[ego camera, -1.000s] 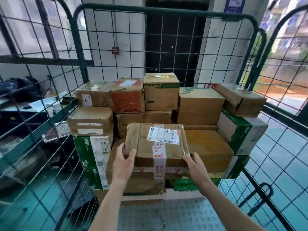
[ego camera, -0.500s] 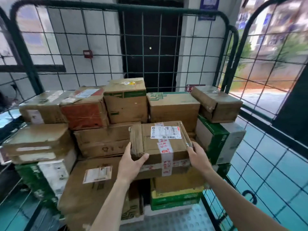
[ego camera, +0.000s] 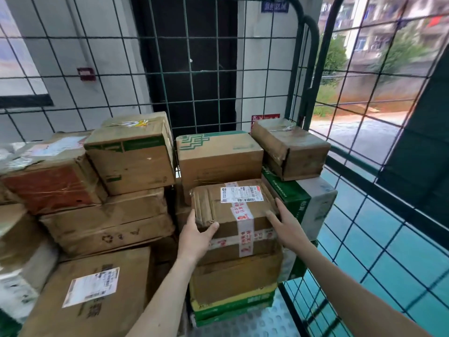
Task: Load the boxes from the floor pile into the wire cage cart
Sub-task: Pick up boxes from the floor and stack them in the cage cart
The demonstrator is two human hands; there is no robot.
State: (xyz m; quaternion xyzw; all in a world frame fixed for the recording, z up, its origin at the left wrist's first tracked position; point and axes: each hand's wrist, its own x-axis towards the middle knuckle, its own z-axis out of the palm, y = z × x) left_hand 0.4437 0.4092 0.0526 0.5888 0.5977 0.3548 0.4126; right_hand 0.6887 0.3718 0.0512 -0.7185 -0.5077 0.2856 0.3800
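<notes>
As the two forearms reached in from the near edge, the left hand [ego camera: 196,237] still gripped the taped box [ego camera: 233,215] at its near left corner, with the thumb hooked over the front face. The right hand [ego camera: 288,226] had let go. Its fingers lay straight and loose against the box's right edge, where half a second before they had been clamped on it.

The box itself had travelled. A second earlier it was held over the lower middle of the load; now it sat flat on a plain brown carton [ego camera: 233,276] at the top of the right-hand stack. It was just beside the green-and-white carton [ego camera: 318,198] and close in front of the green-printed carton [ego camera: 218,156]; whether it touched either could not be told.

Beyond them the wire cage cart [ego camera: 315,69] walled in the whole load. By the look of it this box was placed, leaving only the left hand to come away before the next trip to the floor pile, which was out of sight.
</notes>
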